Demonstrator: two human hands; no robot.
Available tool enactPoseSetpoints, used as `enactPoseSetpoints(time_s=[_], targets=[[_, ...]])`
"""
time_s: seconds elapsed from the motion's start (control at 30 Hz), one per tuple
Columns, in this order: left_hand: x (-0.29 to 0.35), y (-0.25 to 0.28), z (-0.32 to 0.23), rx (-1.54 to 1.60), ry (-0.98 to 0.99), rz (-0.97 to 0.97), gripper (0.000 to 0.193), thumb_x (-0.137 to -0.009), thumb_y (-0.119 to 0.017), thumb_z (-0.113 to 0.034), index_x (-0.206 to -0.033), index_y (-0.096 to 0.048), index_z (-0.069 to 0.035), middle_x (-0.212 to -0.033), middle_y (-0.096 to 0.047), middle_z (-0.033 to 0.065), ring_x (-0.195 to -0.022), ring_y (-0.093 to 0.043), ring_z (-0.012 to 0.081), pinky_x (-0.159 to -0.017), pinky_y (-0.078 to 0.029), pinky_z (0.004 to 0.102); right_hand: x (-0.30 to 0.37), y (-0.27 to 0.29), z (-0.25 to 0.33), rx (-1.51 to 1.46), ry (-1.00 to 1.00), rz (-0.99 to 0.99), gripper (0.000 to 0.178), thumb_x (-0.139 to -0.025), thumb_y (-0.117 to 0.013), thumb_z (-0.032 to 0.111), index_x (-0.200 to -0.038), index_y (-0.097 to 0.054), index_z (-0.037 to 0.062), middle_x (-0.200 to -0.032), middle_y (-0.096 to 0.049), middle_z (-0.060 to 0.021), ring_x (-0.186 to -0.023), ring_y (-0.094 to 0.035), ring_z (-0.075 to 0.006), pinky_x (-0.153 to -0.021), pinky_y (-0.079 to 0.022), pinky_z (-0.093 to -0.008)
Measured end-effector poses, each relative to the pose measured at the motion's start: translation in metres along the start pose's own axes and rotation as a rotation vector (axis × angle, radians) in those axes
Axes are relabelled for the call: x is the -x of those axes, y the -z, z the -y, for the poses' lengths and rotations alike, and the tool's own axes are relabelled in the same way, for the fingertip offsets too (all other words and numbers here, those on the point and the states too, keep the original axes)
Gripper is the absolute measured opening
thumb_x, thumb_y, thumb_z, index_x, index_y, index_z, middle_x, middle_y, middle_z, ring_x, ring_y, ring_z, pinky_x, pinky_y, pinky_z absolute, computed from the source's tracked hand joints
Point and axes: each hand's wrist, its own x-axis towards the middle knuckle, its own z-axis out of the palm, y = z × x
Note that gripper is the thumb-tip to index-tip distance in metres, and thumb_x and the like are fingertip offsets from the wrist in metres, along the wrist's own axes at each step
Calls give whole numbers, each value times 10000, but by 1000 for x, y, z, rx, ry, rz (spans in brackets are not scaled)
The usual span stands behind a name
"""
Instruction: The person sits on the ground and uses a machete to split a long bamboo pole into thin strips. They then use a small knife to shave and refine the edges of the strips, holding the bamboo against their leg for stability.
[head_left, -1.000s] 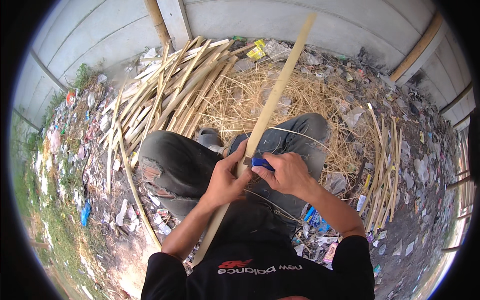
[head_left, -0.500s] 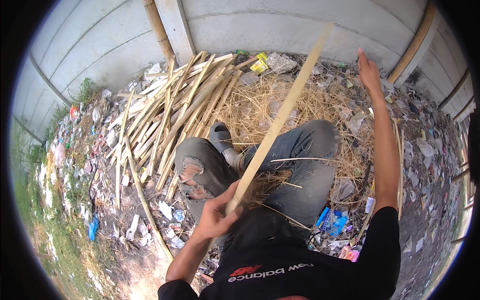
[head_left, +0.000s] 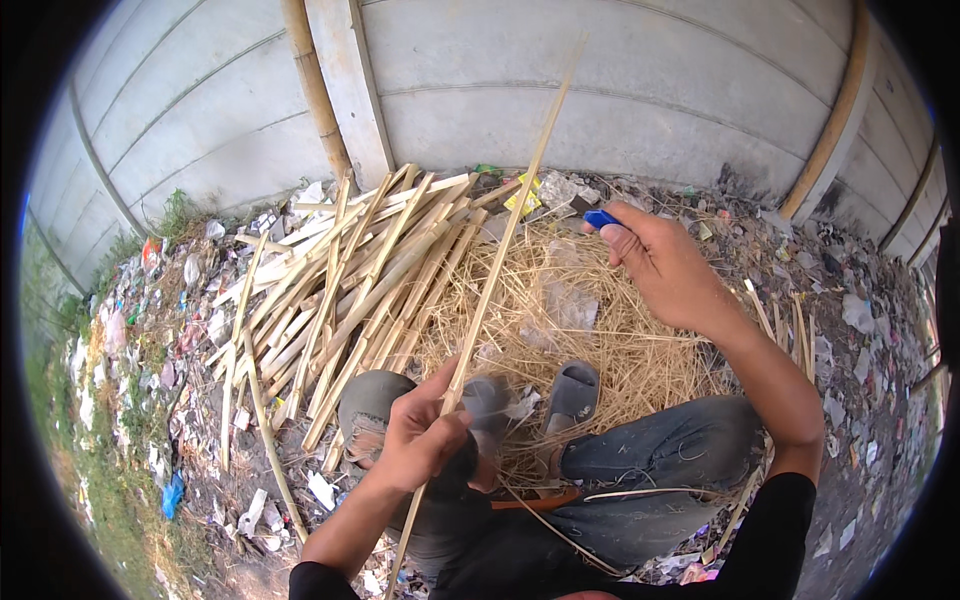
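Note:
My left hand (head_left: 425, 440) is closed round a long, pale bamboo strip (head_left: 500, 240) near its lower part. The strip slants up and away in front of me, seen nearly edge-on, with its far end against the wall. My right hand (head_left: 655, 262), closed on a utility knife (head_left: 600, 218) with a blue handle, is held to the right of the strip, apart from it. The knife's short dark blade points left toward the strip. Most of the handle is hidden in my fingers.
A heap of split bamboo strips (head_left: 345, 290) lies at the left, with straw-like shavings (head_left: 620, 345) beside it. My sandalled feet (head_left: 573, 395) rest among the shavings. A concrete panel wall (head_left: 600, 105) with bamboo posts (head_left: 322, 95) stands behind. Litter (head_left: 258, 515) covers the ground.
My right hand has come in from the far right toward the strip, and the knife now shows. The strip has turned edge-on and tilted more upright. My right leg has shifted right, uncovering a second sandal.

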Motion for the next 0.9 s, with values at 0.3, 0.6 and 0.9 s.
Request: enactPoseSetpoints(time_s=[0.3, 0.6, 0.9], targets=[[-71, -21, 17, -248, 22, 65, 663, -991, -569, 32, -1606, -323, 50, -1168, -683, 85, -757, -670, 64, -642, -559, 222, -32, -42, -64, 9, -116, 69, 431, -1094, -530, 390, -1035, -692, -5, -663, -617, -211, -600, -617, -418, -581, -460, -511], [-127, -39, 46, -165, 32, 34, 615, -986, -607, 31, -1568, -412, 55, -1127, -684, 40, -898, -589, 56, -771, -491, 223, 5, -67, -82, -13, -34, 354, 454, -1087, -515, 414, -903, -686, 36, -598, -618, -222, -607, -655, -462, -551, -495, -542], [-143, -48, 51, -109, 36, 21, 666, -982, -641, 33, -1586, -363, 69, -1100, -678, 21, -893, -582, 27, -780, -479, 193, 18, -72, -93, 18, 72, 349, 444, -1101, -528, 356, -818, -612, 24, -538, -533, -178, -481, -588, -375, -458, -422, -459]])
